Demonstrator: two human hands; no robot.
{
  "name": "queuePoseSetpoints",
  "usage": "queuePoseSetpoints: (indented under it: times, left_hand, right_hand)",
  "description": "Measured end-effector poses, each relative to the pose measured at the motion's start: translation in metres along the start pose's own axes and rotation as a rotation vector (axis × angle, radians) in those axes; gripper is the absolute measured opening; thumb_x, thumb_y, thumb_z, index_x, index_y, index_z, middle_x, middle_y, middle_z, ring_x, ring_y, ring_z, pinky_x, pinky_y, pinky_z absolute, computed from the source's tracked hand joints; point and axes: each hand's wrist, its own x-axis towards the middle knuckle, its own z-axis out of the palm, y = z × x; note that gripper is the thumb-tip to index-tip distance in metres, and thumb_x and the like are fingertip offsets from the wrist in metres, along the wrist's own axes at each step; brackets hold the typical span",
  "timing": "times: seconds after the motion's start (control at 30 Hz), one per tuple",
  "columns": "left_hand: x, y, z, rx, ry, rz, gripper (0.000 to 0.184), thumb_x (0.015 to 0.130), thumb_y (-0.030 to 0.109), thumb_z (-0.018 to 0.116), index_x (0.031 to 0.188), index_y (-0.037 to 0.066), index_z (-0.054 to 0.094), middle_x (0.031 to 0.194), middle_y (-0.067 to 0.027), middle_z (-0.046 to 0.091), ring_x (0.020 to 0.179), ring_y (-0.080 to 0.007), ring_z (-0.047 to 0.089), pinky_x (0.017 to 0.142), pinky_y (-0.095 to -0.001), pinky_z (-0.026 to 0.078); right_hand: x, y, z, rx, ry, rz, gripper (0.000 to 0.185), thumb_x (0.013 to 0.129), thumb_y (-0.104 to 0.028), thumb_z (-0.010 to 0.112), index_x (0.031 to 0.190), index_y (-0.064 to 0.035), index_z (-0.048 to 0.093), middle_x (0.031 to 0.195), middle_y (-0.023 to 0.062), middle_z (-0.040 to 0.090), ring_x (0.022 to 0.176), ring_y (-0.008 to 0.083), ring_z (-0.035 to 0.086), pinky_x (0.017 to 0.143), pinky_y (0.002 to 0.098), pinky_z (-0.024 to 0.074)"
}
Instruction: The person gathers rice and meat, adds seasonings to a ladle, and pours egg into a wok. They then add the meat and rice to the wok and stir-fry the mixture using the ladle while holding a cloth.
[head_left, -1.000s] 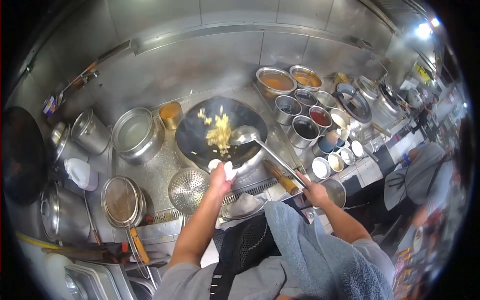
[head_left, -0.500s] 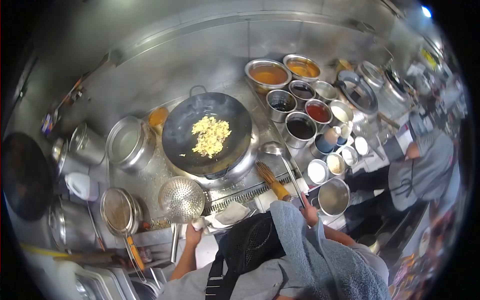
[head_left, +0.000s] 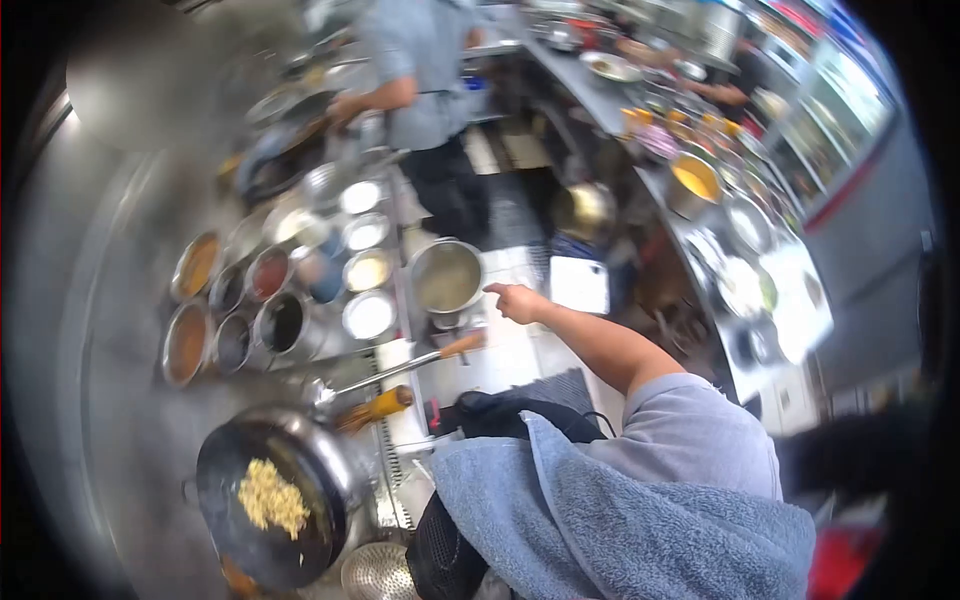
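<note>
My right hand [head_left: 515, 302] is stretched out to the right of a steel pot [head_left: 418, 290] holding cloudy liquid. Its index finger points toward the pot's rim, and nothing shows in the hand; whether the fingertip touches the rim I cannot tell. A ladle [head_left: 388, 374] with a wooden-ended handle lies on the stove edge, beside a bamboo brush [head_left: 380, 405]. Scrambled egg [head_left: 272, 497] sits in the black wok [head_left: 225, 460] at lower left. Below it, a perforated strainer [head_left: 375, 572] is partly hidden by my body. My left hand is out of view.
Sauce pots [head_left: 285, 320] and white seasoning tubs [head_left: 368, 315] line the counter. A co-worker in a grey shirt [head_left: 425, 110] stands ahead, one hand near a pan. On the right runs a counter [head_left: 725, 340] with a container of yellow liquid [head_left: 695, 180]; another person's arm shows beyond.
My view has swung to the right, blurring the scene. My right hand has let go of the ladle and reached out near the steel pot. My left hand has left the view.
</note>
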Motion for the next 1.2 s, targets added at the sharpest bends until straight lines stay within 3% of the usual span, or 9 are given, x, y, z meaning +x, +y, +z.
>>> queuePoseSetpoints:
  times: [0.17,0.27,0.33,0.4,0.53,0.8,0.97,1.1,1.2]
  left_hand:
    - [0.041,0.114,-0.122,-0.145,-0.366,0.351,0.057,0.087,0.017,0.063,0.138,0.006,0.039,0.113,-0.0166,0.059,0.096,-0.0234,0.06,0.078,-0.0298,0.049]
    - [0.034,0.243,-0.147,-0.087,-0.227,0.456,0.084,0.086,0.042,0.066,0.15,0.016,0.019,0.127,-0.0207,0.053,0.102,-0.0283,0.06,0.088,-0.032,0.051]
    - [0.063,0.275,-0.123,-0.299,-0.184,0.633,0.052,0.092,0.008,0.056,0.14,0.009,0.035,0.116,-0.0121,0.056,0.091,-0.0165,0.058,0.08,-0.0269,0.046]
    - [0.054,0.322,-0.095,-0.206,-0.184,0.648,0.054,0.09,0.007,0.057,0.14,0.009,0.035,0.111,-0.011,0.057,0.086,-0.0121,0.057,0.075,-0.0229,0.046]
    - [0.026,0.387,-0.009,-0.04,-0.59,0.752,0.057,0.086,0.002,0.06,0.139,0.007,0.038,0.118,-0.0146,0.056,0.096,-0.0163,0.057,0.082,-0.0263,0.046]
    - [-0.059,0.499,0.189,0.379,-1.041,1.064,0.055,0.085,0.007,0.063,0.136,0.006,0.041,0.117,-0.0156,0.06,0.091,-0.0199,0.065,0.075,-0.031,0.053]
    - [-0.101,0.572,0.347,0.35,-1.438,0.911,0.049,0.089,0.015,0.062,0.133,0.004,0.044,0.118,-0.0119,0.06,0.096,-0.0205,0.063,0.08,-0.0308,0.052]
    - [-0.132,0.609,0.503,0.108,-1.457,0.488,0.042,0.094,0.024,0.057,0.131,0.007,0.045,0.12,-0.0125,0.057,0.101,-0.0241,0.062,0.08,-0.0357,0.052]
    - [-0.144,0.61,0.601,0.024,-1.397,0.457,0.034,0.095,0.022,0.055,0.124,0.006,0.048,0.115,-0.0124,0.057,0.096,-0.0263,0.064,0.075,-0.0356,0.054]
  right_hand:
    - [-0.191,0.192,-0.014,-0.32,-0.246,0.298,0.059,0.068,0.001,0.049,0.125,-0.009,0.057,0.116,0.0213,0.062,0.113,0.034,0.057,0.099,0.0405,0.0416]
    - [-0.308,0.208,-0.049,0.112,0.01,0.706,0.048,0.075,0.001,0.052,0.122,-0.0058,0.057,0.085,0.015,0.068,0.07,0.0231,0.069,0.059,0.0368,0.0553]
    - [-0.363,0.218,-0.06,0.436,0.341,0.811,0.038,0.08,0.003,0.046,0.116,-0.0033,0.057,0.08,0.0142,0.066,0.057,0.0198,0.066,0.043,0.0321,0.0502]
    - [-0.406,0.221,-0.071,0.437,0.512,0.828,0.037,0.073,0.005,0.055,0.108,-0.0035,0.059,0.074,0.0112,0.067,0.059,0.019,0.067,0.051,0.0322,0.054]
    - [-0.468,0.236,-0.085,0.486,0.837,0.908,0.025,0.081,0.001,0.044,0.102,-0.0018,0.058,0.071,0.0115,0.065,0.056,0.0195,0.066,0.046,0.0335,0.0518]
    - [-0.576,0.31,-0.095,0.741,0.966,0.969,0.018,0.09,-0.006,0.045,0.102,-0.0009,0.057,0.072,0.0108,0.061,0.053,0.018,0.062,0.039,0.0298,0.0457]
    - [-0.603,0.351,-0.104,0.975,1.073,0.909,0.011,0.094,-0.012,0.048,0.097,-0.0037,0.055,0.074,0.0097,0.062,0.055,0.0171,0.062,0.044,0.0279,0.0461]
    - [-0.602,0.36,-0.104,1.095,0.955,0.881,0.011,0.094,-0.013,0.049,0.095,-0.0031,0.054,0.075,0.0097,0.063,0.057,0.0173,0.063,0.045,0.0281,0.0478]
    - [-0.602,0.353,-0.096,1.153,0.828,0.81,0.01,0.094,-0.012,0.049,0.097,-0.0038,0.054,0.078,0.0097,0.063,0.055,0.016,0.062,0.044,0.0269,0.0482]
